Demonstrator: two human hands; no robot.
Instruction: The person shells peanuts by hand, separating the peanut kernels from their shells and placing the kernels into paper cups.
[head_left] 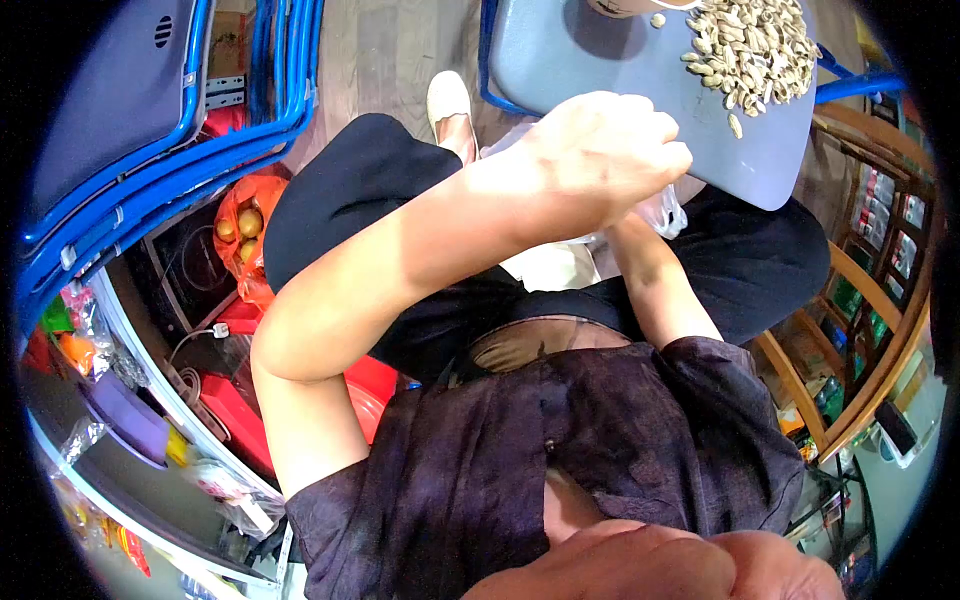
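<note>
Big blue-grey surface [590, 65] out in front, with one end over the right knee; mind the edge with both arms. On its right side, a heap of peanuts [750, 50] in shells, piled up loose; best to pick from the near side, softly, so as not to make any slide off. Up high and across the front, just by the edge, the left hand [620, 150], fingers curled in. Tips hidden, so cannot tell if clenched or pinching something. Mostly tucked behind it, the right hand [627, 227]; cannot tell if holding anything. Better to work with both apart, to see well. Close by, a crinkly see-through bag [668, 212]; easy to snag, so lift fingers well clear. By the heap, a pale cup [622, 6], partly cut off from view; no bumping. Smallest of all, a lone peanut [735, 127] just off the near end; go slow there.
</note>
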